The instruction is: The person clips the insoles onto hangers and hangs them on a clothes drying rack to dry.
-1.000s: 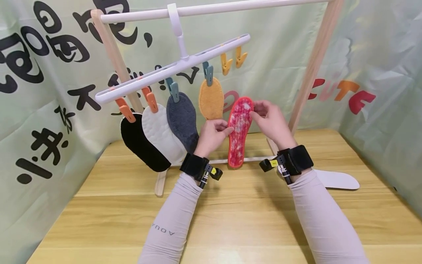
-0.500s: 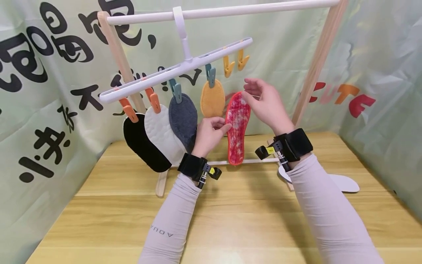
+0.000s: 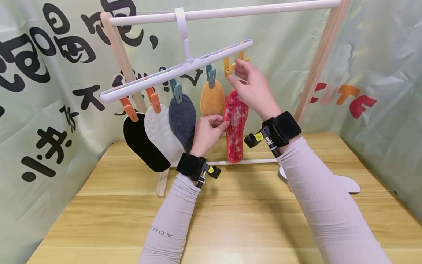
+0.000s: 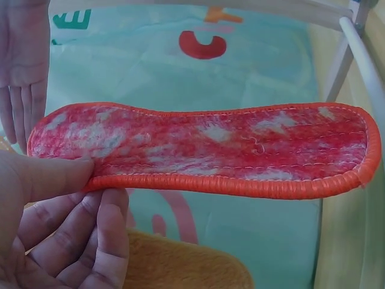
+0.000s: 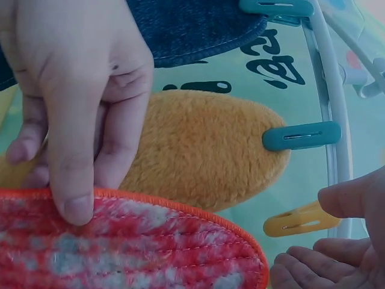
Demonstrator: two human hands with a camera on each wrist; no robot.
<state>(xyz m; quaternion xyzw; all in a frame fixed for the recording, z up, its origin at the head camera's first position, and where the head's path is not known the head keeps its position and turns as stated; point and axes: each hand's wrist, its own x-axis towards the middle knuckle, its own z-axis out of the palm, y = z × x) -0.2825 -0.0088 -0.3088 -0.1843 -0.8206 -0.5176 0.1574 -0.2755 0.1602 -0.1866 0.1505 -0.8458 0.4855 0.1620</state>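
A red and white insole (image 3: 235,128) with a bright red edge hangs upright in my left hand (image 3: 208,134), pinched at its left edge between thumb and fingers, as the left wrist view also shows (image 4: 204,144). My right hand (image 3: 254,86) is raised over the insole's top end, its fingers apart and nothing held between them. Close to its thumb is a yellow clip (image 3: 228,68); the right wrist view shows the thumb beside that clip (image 5: 301,220), and whether they touch I cannot tell. A second yellow clip (image 3: 242,55) is partly hidden behind the fingers.
From the tilted white hanger (image 3: 158,75), clips hold black (image 3: 145,143), white (image 3: 161,128), dark grey (image 3: 182,115) and orange (image 3: 212,99) insoles. The hanger hooks on a rack's white bar (image 3: 230,14). A white insole (image 3: 348,184) lies on the wooden table (image 3: 230,220) at right.
My right hand has let go of the red insole's upper edge and moved up and left to the yellow clips. The left hand, still pinching the insole, has risen slightly.
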